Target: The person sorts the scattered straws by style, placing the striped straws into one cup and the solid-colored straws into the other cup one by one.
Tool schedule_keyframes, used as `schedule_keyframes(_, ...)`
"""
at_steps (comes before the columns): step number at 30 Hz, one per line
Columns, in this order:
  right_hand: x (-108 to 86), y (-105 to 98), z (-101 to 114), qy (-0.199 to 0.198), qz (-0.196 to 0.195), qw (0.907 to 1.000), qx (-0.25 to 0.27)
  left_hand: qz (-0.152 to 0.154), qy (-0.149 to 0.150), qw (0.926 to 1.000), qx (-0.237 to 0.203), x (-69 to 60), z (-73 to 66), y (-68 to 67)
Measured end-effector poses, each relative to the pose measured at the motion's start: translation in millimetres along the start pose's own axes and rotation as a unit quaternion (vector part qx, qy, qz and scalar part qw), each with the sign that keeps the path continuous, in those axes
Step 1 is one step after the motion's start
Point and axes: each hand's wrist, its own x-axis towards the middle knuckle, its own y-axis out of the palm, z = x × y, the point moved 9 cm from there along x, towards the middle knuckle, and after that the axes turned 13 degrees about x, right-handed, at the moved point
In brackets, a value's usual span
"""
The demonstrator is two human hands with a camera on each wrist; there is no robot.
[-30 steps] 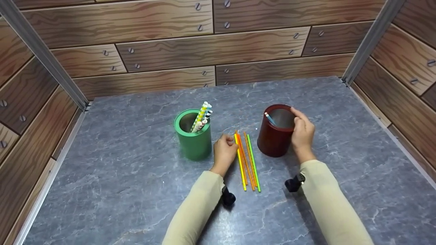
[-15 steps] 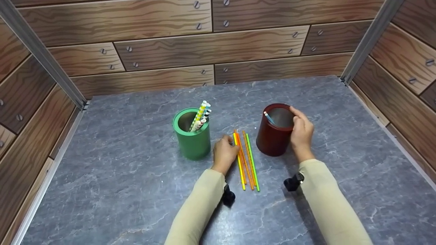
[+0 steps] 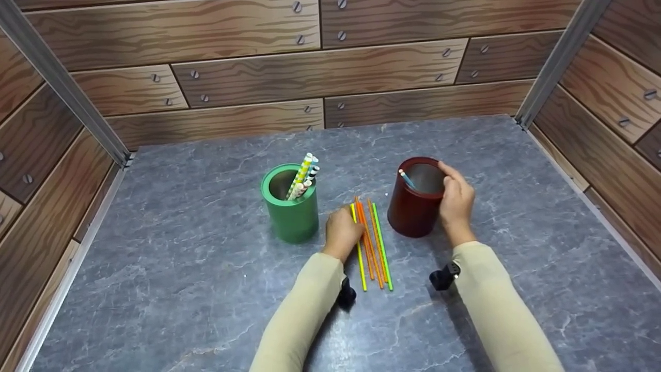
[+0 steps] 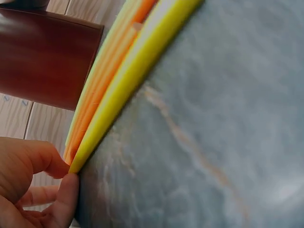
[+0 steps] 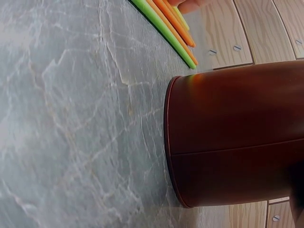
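Note:
Several thin sticks lie side by side on the table: a yellow stick [image 3: 362, 268] at the left, orange sticks [image 3: 380, 258] in the middle, a green stick [image 3: 383, 248] at the right. My left hand [image 3: 343, 233] pinches the yellow stick between thumb and finger near its far part; the left wrist view shows the fingertips [image 4: 71, 178] at the yellow stick [image 4: 118, 90]. My right hand [image 3: 457, 209] grips the right side and rim of a dark red cup [image 3: 414, 214], which stands upright with one blue stick [image 3: 408, 179] in it.
An upright green cup [image 3: 294, 222] holding several patterned paper straws [image 3: 302, 178] stands just left of my left hand. The grey marbled table [image 3: 181, 258] is bordered by wood-patterned walls [image 3: 258, 77] at the back and sides.
My left fingers have closed on the yellow stick, and its near end has shifted slightly left, apart from the orange ones. The right hand and the red cup have stayed in place.

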Motion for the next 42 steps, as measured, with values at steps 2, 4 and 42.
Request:
schedule_keyframes(2,-0.2,0.0,-0.5,0.001,0.0,1.0,0.0,0.0,-0.001,1.0,0.005,-0.1,-0.3,-0.4)
schedule_keyframes(4,-0.4,-0.2,-0.8,-0.002,0.0,1.0,0.001,0.003,-0.005,0.9999,0.012,0.2,-0.4,-0.4)
schedule_keyframes(42,0.4,-0.3,-2.0,-0.002,0.0,1.0,0.006,0.043,-0.091,0.9831,-0.153,2.6,25.6,5.6)
